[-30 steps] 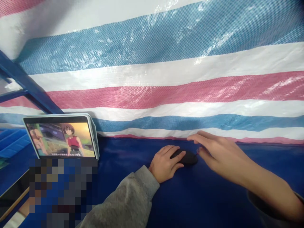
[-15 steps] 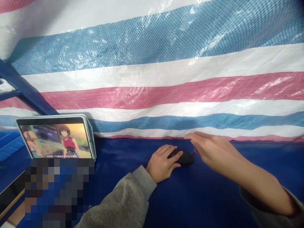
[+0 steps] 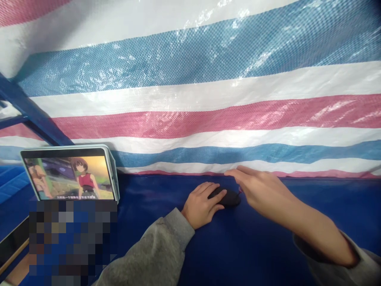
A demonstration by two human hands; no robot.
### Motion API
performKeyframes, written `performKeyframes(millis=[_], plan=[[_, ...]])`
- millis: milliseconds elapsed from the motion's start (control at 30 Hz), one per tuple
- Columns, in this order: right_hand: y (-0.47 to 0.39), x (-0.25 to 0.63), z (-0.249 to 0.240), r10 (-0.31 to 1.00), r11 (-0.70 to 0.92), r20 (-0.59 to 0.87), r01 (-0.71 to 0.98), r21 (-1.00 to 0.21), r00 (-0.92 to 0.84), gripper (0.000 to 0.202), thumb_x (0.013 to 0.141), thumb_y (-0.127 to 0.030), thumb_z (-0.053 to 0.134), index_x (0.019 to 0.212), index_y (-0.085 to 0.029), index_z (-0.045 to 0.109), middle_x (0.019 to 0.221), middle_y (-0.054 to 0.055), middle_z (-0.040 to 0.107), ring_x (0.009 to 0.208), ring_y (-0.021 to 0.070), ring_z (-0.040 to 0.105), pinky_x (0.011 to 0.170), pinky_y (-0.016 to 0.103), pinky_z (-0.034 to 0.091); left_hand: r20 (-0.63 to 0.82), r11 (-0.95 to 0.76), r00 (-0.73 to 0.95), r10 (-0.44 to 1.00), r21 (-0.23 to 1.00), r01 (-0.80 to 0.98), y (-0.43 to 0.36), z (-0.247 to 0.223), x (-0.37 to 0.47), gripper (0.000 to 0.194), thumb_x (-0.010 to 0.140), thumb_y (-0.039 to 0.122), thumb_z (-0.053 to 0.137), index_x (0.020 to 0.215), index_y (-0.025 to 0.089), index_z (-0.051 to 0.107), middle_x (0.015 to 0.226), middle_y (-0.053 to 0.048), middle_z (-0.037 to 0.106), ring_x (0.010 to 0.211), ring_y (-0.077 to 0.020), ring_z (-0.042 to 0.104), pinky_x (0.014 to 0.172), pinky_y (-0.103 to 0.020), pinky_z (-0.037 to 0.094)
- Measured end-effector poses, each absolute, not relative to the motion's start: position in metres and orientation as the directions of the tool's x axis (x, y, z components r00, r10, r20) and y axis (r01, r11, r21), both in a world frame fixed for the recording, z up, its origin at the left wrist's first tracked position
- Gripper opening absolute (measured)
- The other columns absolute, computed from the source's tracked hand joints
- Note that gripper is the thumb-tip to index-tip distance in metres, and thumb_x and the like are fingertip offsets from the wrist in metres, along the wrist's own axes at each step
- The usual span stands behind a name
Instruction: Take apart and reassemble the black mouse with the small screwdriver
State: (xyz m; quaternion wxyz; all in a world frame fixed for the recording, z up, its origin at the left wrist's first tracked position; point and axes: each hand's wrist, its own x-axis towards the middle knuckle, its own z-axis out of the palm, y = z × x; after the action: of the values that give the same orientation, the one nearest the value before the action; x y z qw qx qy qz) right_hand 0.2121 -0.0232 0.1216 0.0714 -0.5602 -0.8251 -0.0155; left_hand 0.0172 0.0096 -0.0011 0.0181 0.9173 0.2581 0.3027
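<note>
A dark, rounded object like a computer mouse (image 3: 229, 198) lies on the blue surface (image 3: 226, 246). My left hand (image 3: 203, 205) rests over its left end, with the fingers wrapped on its top and near side. Just right of it, my right hand (image 3: 253, 184) is held on its side, fingers pointing left past the object's far edge. A small pinkish bit (image 3: 240, 190) shows between the object's right end and my right hand. What the lower fingers of my right hand hold, if anything, is hidden.
A tablet in a pale case (image 3: 70, 174) stands at the left, showing a cartoon. Below it is a pixelated patch beside a dark flat item (image 3: 13, 242). A striped plastic sheet (image 3: 190, 123) hangs behind, and a blue metal frame (image 3: 38, 115) rises at the left.
My right hand has shifted slightly left, and the dark object has moved slightly left with my left hand on it. The view has also moved a little.
</note>
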Motion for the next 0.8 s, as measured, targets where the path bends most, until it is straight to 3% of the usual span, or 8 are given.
performKeyframes(millis=[167, 300, 533, 700, 800], plan=[[-0.0265, 0.2104, 0.1236, 0.890, 0.444, 0.177, 0.885, -0.140, -0.419, 0.041, 0.078, -0.003, 0.040, 0.108, -0.020, 0.063, 0.099, 0.005, 0.065, 0.082, 0.0167, 0.063, 0.069, 0.025, 0.041, 0.553, -0.861, 0.672, 0.492, 0.193, 0.471, 0.0091, -0.0004, 0.0179, 0.038, 0.096, 0.039, 0.048, 0.130, 0.023, 0.055, 0.128, -0.011, 0.057, 0.120, -0.0252, 0.053, 0.101, -0.047, 0.047], [-0.0249, 0.2104, 0.1206, 0.910, 0.387, 0.222, 0.909, -0.153, -0.350, 0.036, 0.083, -0.007, 0.040, 0.105, -0.020, 0.065, 0.091, 0.006, 0.068, 0.078, 0.0171, 0.064, 0.067, 0.026, 0.041, 0.554, -0.865, 0.676, 0.486, 0.196, 0.461, 0.0079, 0.0010, 0.0181, 0.039, 0.096, 0.040, 0.047, 0.130, 0.023, 0.055, 0.127, -0.010, 0.057, 0.119, -0.0253, 0.053, 0.101, -0.047, 0.047], [-0.0248, 0.2124, 0.1262, 0.904, 0.420, 0.187, 0.879, -0.225, -0.384, 0.039, 0.081, -0.006, 0.038, 0.106, -0.021, 0.063, 0.096, 0.005, 0.067, 0.084, 0.0178, 0.064, 0.071, 0.027, 0.043, 0.538, -0.858, 0.682, 0.496, 0.182, 0.481, 0.0056, 0.0030, 0.0162, 0.040, 0.096, 0.040, 0.049, 0.131, 0.023, 0.054, 0.128, -0.010, 0.057, 0.120, -0.0244, 0.053, 0.102, -0.045, 0.047], [-0.0225, 0.2157, 0.1287, 0.950, 0.284, 0.192, 0.937, -0.205, -0.246, 0.035, 0.091, -0.017, 0.032, 0.112, -0.019, 0.061, 0.090, 0.006, 0.066, 0.071, 0.0180, 0.063, 0.064, 0.029, 0.041, 0.510, -0.849, 0.690, 0.513, 0.185, 0.495, 0.0041, 0.0053, 0.0151, 0.040, 0.095, 0.037, 0.050, 0.132, 0.023, 0.052, 0.129, -0.010, 0.056, 0.121, -0.0233, 0.052, 0.102, -0.043, 0.046], [-0.0225, 0.2165, 0.1290, 0.941, 0.307, 0.189, 0.943, -0.125, -0.281, 0.041, 0.083, -0.008, 0.037, 0.115, -0.019, 0.060, 0.096, 0.007, 0.065, 0.070, 0.0168, 0.062, 0.062, 0.028, 0.039, 0.502, -0.859, 0.706, 0.499, 0.182, 0.478, 0.0030, 0.0062, 0.0146, 0.041, 0.094, 0.034, 0.050, 0.133, 0.021, 0.051, 0.132, -0.011, 0.054, 0.124, -0.0245, 0.049, 0.105, -0.045, 0.043]])
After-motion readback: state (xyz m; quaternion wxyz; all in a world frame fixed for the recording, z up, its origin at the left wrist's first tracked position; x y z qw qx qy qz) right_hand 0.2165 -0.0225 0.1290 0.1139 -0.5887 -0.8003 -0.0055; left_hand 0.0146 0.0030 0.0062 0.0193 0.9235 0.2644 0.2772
